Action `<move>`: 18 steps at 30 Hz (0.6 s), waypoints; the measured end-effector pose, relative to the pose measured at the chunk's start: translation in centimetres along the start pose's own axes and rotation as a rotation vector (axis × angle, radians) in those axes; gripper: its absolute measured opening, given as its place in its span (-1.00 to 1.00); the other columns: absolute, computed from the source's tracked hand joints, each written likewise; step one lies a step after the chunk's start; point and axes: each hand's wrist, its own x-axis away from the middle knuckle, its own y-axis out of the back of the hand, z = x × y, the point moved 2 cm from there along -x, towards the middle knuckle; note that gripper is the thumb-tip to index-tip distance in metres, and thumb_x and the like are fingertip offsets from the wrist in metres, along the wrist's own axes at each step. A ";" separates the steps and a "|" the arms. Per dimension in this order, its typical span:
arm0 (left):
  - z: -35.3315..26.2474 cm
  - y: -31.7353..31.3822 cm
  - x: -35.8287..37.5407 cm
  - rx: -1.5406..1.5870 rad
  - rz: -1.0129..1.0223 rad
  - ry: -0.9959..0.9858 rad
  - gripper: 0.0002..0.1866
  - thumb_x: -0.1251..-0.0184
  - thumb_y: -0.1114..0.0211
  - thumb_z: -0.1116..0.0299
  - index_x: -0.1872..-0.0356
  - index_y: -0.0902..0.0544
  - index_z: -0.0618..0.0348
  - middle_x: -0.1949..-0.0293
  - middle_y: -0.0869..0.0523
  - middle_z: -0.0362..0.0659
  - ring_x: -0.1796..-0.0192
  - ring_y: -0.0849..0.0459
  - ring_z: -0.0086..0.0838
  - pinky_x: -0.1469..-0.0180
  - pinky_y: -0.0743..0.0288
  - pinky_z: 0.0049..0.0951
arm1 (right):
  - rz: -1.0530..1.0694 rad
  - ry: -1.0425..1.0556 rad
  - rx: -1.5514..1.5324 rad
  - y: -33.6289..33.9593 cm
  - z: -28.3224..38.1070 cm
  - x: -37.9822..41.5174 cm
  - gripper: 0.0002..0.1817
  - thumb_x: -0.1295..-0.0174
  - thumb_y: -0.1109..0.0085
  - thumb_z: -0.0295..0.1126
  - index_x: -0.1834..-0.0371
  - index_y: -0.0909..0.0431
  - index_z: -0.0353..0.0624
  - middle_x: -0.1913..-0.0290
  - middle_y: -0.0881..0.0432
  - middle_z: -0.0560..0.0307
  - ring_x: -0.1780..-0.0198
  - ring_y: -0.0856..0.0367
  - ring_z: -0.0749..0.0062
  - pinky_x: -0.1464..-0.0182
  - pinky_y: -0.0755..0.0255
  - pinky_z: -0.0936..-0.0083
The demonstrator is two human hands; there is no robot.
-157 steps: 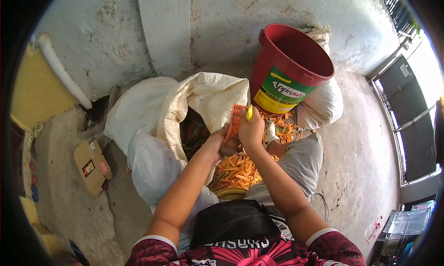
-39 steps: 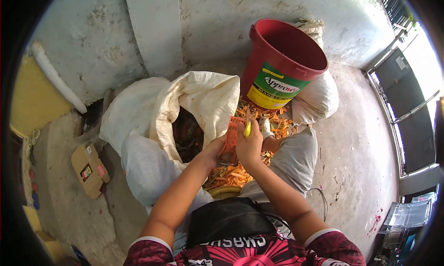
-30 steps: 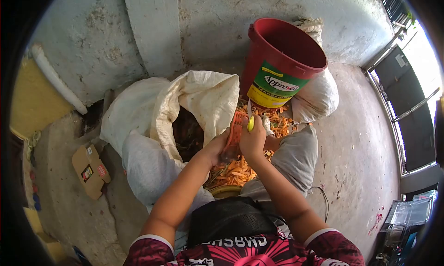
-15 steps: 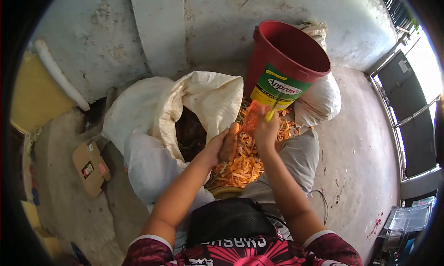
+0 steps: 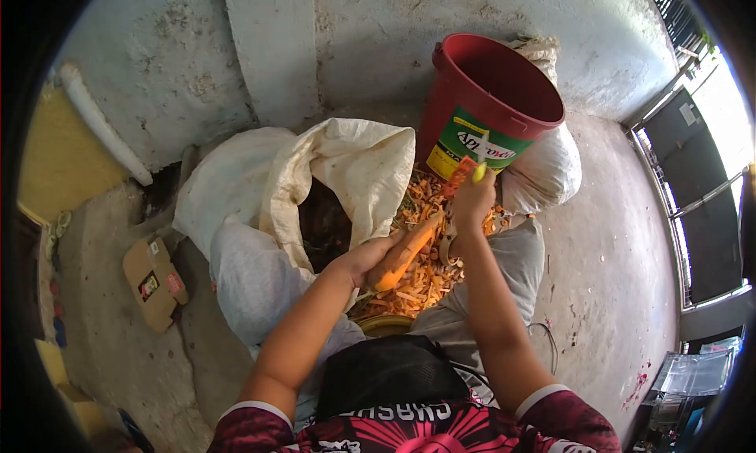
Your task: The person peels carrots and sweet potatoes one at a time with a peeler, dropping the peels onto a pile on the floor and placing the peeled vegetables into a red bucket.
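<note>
My left hand is closed around the thick end of a partly peeled carrot, whose narrow tip points up and to the right. Bright orange patches show where its skin is off. Held up and apart from the carrot, my right hand grips an orange peeler. A yellow-green handle with a pale, narrow blade-like part sticks up from the same fist, like a small knife. Below both hands lies a heap of carrot peels between my legs.
An open white sack with dark contents stands at left. A red bucket with a green and yellow label stands ahead, against a tied white sack. Flattened cardboard lies on the floor at left. A yellow rim shows beneath the peels.
My right hand has moved up and right, and the peeler has come away from the carrot. The carrot has swung so its length now shows, with my left hand slightly lower.
</note>
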 end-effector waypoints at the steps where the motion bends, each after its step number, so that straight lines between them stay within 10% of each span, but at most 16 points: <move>1: -0.1 -0.1 0.1 -0.011 0.055 0.005 -0.51 -0.33 0.33 -0.02 0.03 -0.36 0.16 0.42 -0.50 -0.13 0.45 -0.53 -0.42 0.48 -0.45 -0.37 | -0.037 -0.001 0.007 0.1 -0.5 -0.8 -0.77 -0.11 0.00 -0.33 0.23 -0.37 -0.23 0.46 -0.52 -0.13 0.35 -0.49 -0.04 0.33 -0.33 0.22; 5: -1.1 0.2 0.4 -0.068 -0.269 -0.096 -0.55 -0.32 0.21 0.02 0.03 -0.37 0.19 0.36 -0.53 -0.12 0.41 -0.57 -0.43 0.36 -0.51 -0.44 | 0.007 0.059 -0.104 0.6 -0.8 -0.9 -0.81 -0.20 0.09 -0.34 0.31 -0.37 -0.27 0.52 -0.48 0.01 0.49 -0.44 0.30 0.40 -0.30 0.44; 9: -0.7 3.1 -1.8 0.053 -0.152 -0.197 -0.60 -0.28 0.09 0.06 0.15 -0.44 0.22 0.32 -0.59 -0.13 0.36 -0.61 -0.45 0.39 -0.52 -0.50 | 0.281 0.005 -0.365 1.5 3.4 4.8 -0.80 -0.20 0.06 -0.33 0.32 -0.35 -0.27 0.57 -0.44 0.07 0.55 -0.38 0.43 0.46 -0.29 0.52; 18: -0.5 1.0 -1.1 0.121 -0.162 -0.167 -0.68 -0.30 0.13 0.15 0.20 -0.49 0.15 0.36 -0.60 -0.14 0.37 -0.60 -0.46 0.39 -0.52 -0.45 | 0.314 0.137 -0.107 1.7 5.1 9.4 -0.75 -0.12 -0.01 -0.36 0.17 -0.36 -0.23 0.40 -0.52 -0.22 0.34 -0.51 -0.09 0.34 -0.35 0.25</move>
